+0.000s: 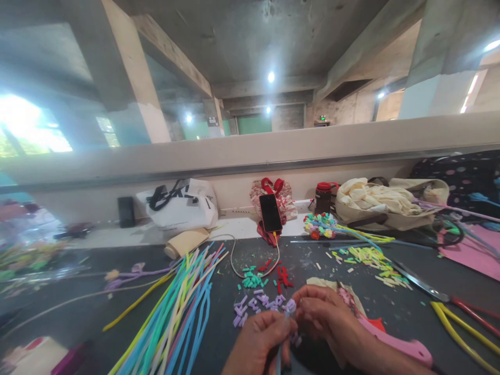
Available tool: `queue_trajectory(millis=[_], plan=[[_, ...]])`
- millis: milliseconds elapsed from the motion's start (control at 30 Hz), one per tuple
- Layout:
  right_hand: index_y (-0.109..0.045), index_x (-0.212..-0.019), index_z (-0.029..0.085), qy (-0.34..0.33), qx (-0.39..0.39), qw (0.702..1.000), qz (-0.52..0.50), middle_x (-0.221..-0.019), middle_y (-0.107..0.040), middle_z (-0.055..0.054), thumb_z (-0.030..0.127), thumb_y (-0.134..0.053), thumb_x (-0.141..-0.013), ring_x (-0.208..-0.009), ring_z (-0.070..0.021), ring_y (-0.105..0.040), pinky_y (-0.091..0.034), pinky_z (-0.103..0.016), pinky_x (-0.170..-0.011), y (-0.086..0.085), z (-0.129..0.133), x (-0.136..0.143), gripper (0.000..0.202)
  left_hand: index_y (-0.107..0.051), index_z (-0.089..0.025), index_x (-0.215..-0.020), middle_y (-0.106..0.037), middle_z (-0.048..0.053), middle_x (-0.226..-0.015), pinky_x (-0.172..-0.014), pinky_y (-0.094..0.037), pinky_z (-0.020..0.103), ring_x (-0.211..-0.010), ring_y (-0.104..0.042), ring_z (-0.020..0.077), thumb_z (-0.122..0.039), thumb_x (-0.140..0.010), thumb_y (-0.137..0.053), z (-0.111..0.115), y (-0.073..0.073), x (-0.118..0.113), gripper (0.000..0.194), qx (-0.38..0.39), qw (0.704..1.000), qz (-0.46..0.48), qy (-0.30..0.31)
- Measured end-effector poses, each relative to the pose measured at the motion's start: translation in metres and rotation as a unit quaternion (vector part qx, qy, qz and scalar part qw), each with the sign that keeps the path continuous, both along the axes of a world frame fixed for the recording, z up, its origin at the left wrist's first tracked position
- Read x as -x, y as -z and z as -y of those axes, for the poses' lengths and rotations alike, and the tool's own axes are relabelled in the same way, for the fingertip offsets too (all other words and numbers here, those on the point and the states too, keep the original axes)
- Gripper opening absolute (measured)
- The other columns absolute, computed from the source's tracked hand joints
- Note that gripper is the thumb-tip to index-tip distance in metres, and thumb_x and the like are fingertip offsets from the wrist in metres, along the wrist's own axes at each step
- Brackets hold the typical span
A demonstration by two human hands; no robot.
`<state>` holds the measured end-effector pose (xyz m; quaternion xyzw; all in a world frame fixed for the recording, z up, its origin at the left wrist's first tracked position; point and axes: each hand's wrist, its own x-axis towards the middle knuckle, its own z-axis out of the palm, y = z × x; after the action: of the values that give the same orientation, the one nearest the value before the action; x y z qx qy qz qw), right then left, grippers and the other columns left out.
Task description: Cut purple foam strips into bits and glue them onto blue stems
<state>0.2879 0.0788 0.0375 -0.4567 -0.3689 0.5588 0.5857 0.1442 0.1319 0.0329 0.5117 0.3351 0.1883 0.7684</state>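
My left hand [269,333] pinches a pale blue pipe cleaner stem [278,359] that stands roughly upright. A small lilac flower head [289,306] sits at the stem's top. Against its right side, my right hand [322,308] has its fingertips closed on the flower; the exact grip is partly hidden. Just beyond both hands lie cut lilac pieces [241,311], with teal pieces [252,278] and red pieces [283,276] farther back. Partly behind my right forearm is a pink glue gun [406,341], lying near a crumpled cloth [324,282].
Long coloured pipe cleaners [175,312] spread across the left side. Scissors [425,286] with red handles and yellow-green cut pieces [375,263] lie at right. A phone [270,212] on a cable leans at the back, between a white bag [183,208] and a dark bottle [323,198].
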Motion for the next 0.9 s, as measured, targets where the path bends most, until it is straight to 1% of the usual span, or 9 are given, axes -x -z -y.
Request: queue_trajectory(millis=[100,200,300,433,500,600,733,833,900], plan=[[-0.060,-0.074,0.012,-0.007,0.002,1.000,0.017,-0.054,-0.056,0.001,0.023,-0.057,-0.063,-0.039,-0.0049,-0.041,-0.025,-0.016,-0.038,0.0046,-0.0015,-0.0006,0.016,-0.057,-0.013,-0.066,-0.048,-0.004,-0.032,-0.031,-0.009,0.016,-0.025,-0.024,0.0011,-0.054,-0.051,-0.063,0.0001,0.0010,-0.0002,0.045,-0.004,1.000,-0.003,0.015],[-0.060,-0.071,0.012,-0.015,0.000,0.999,0.045,-0.050,-0.055,0.002,0.021,-0.055,-0.064,-0.038,-0.0048,-0.041,-0.024,-0.016,-0.038,0.0064,-0.0028,-0.0008,0.013,-0.057,-0.013,-0.064,-0.048,-0.005,-0.032,-0.031,-0.010,0.016,-0.025,-0.025,0.0012,-0.053,-0.053,-0.062,0.0009,0.0010,-0.0004,0.042,-0.016,1.000,-0.013,0.020],[-0.059,-0.065,0.013,-0.015,0.005,0.996,0.084,-0.047,-0.054,0.003,0.018,-0.052,-0.062,-0.036,-0.0048,-0.040,-0.025,-0.016,-0.037,0.0038,-0.0033,-0.0003,0.009,-0.057,-0.013,-0.061,-0.048,-0.005,-0.032,-0.031,-0.010,0.017,-0.024,-0.025,0.0013,-0.054,-0.052,-0.062,0.0019,-0.0014,-0.0005,0.043,-0.037,0.998,-0.041,0.019],[-0.055,-0.058,0.013,-0.016,0.016,0.995,0.099,-0.043,-0.053,0.003,0.017,-0.049,-0.059,-0.033,-0.0045,-0.037,-0.024,-0.016,-0.035,-0.0001,-0.0039,0.0006,0.007,-0.057,-0.013,-0.058,-0.046,-0.006,-0.031,-0.031,-0.011,0.017,-0.025,-0.024,0.0016,-0.055,-0.050,-0.063,0.0034,-0.0046,-0.0008,0.043,-0.053,0.996,-0.067,0.014],[-0.055,-0.056,0.014,-0.021,0.023,0.994,0.108,-0.042,-0.052,0.004,0.017,-0.049,-0.058,-0.032,-0.0043,-0.037,-0.024,-0.016,-0.034,-0.0009,-0.0045,0.0008,0.007,-0.056,-0.013,-0.057,-0.046,-0.006,-0.031,-0.032,-0.013,0.017,-0.026,-0.026,0.0022,-0.054,-0.049,-0.064,0.0036,-0.0039,-0.0011,0.043,-0.056,0.996,-0.069,0.010],[-0.055,-0.056,0.014,-0.029,0.034,0.993,0.113,-0.041,-0.052,0.005,0.017,-0.049,-0.057,-0.031,-0.0040,-0.037,-0.023,-0.015,-0.033,-0.0009,-0.0054,0.0008,0.007,-0.055,-0.015,-0.057,-0.047,-0.006,-0.032,-0.035,-0.020,0.017,-0.028,-0.033,0.0040,-0.054,-0.048,-0.064,0.0031,-0.0009,-0.0019,0.041,-0.044,0.998,-0.047,0.001],[-0.055,-0.056,0.014,-0.036,0.033,0.993,0.106,-0.042,-0.053,0.005,0.016,-0.048,-0.057,-0.031,-0.0035,-0.036,-0.022,-0.015,-0.032,0.0008,-0.0053,0.0006,0.008,-0.054,-0.015,-0.057,-0.046,-0.005,-0.035,-0.036,-0.023,0.018,-0.030,-0.035,0.0049,-0.060,-0.056,-0.053,0.0043,-0.0013,-0.0031,0.045,-0.019,0.999,-0.027,0.015],[-0.055,-0.055,0.014,-0.040,0.031,0.991,0.125,-0.042,-0.052,0.005,0.015,-0.048,-0.057,-0.032,-0.0034,-0.037,-0.023,-0.014,-0.033,0.0015,-0.0040,0.0012,0.008,-0.056,-0.013,-0.056,-0.043,-0.004,-0.034,-0.035,-0.018,0.018,-0.029,-0.031,0.0042,-0.061,-0.064,-0.044,0.0080,-0.0064,-0.0038,0.050,-0.051,0.997,-0.043,0.024],[-0.056,-0.055,0.014,-0.042,0.035,0.987,0.149,-0.043,-0.052,0.005,0.016,-0.049,-0.057,-0.032,-0.0033,-0.038,-0.025,-0.014,-0.033,0.0016,-0.0032,0.0018,0.007,-0.055,-0.013,-0.054,-0.042,-0.004,-0.035,-0.035,-0.016,0.018,-0.030,-0.030,0.0034,-0.058,-0.065,-0.046,0.0095,-0.0079,-0.0042,0.048,-0.073,0.996,-0.046,0.014]])
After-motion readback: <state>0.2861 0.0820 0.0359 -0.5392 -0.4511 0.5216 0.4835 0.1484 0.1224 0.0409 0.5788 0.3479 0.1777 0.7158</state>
